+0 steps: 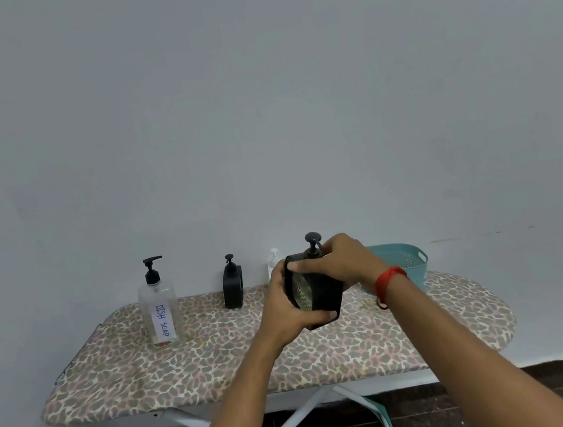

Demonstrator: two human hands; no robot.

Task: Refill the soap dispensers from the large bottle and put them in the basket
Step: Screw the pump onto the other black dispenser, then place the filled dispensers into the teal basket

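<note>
a black soap dispenser (317, 293) is held tilted above the ironing board (223, 364). its body is gripped by the left hand (285, 309), and its pump collar is clasped by the right hand (340, 263). were the pump unscrewed at this tilt, soap could be spilled on the cover. the dish soap bottle (159, 308) stands well to the left, the teal basket (410, 258) behind the right wrist.
</note>
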